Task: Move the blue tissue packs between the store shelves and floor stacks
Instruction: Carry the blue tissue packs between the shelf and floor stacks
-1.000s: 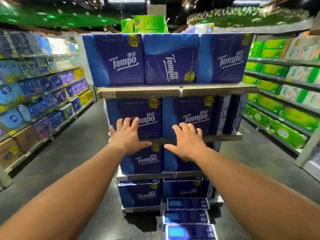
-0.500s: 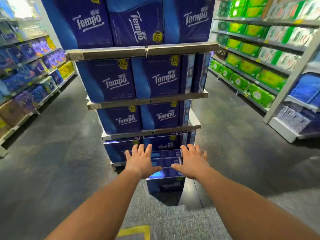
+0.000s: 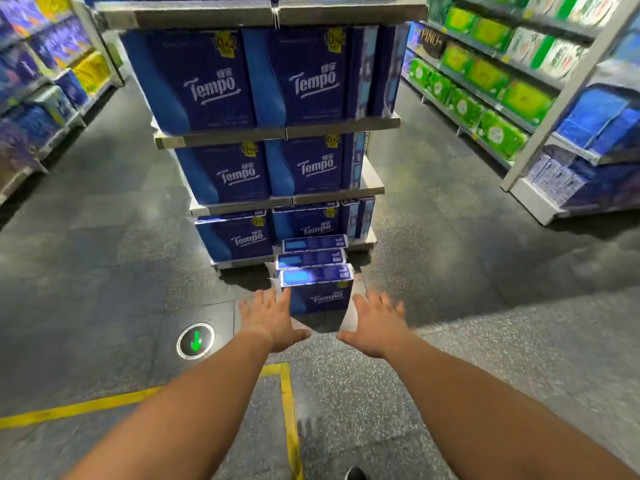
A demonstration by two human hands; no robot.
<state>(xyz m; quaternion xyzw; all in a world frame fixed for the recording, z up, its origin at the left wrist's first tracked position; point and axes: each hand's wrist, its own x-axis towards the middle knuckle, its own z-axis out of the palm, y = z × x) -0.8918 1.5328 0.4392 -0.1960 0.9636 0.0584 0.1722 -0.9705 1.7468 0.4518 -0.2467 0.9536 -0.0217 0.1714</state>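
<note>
While both arms reach forward and down, the nearest blue tissue pack [image 3: 317,289] stands on the grey floor [image 3: 104,271] at the foot of the shelf unit [image 3: 277,133], first in a short row of three. Its "Tempo" face is turned toward the camera, the lettering upright; its long axis runs left to right across the aisle, and its glossy top panel faces up. Two further floor packs [image 3: 313,252] stand directly behind it with the same crosswise alignment, the rearmost against the bottom shelf tier.

Left hand [image 3: 268,318]: open, fingers spread, palm down, empty. Its fingertips lie at the pack's lower left corner (contact cannot be confirmed). Right hand [image 3: 375,322]: likewise open and empty, fingers splayed, just beside the pack's right edge, where a loose flap of clear wrap shows. The pack sits between the two hands; neither grips it.

Shelf unit: three visible tiers, each loaded with upright shelved packs [image 3: 256,81], logos facing the aisle, yellow "10+2" tags at the upper corners.

Floor markings: yellow tape line [image 3: 287,410] forming a corner under the arms; a round floor light with green arrow [image 3: 196,341] left of the left hand. Green packs [image 3: 485,84] fill the side shelving on the right.
</note>
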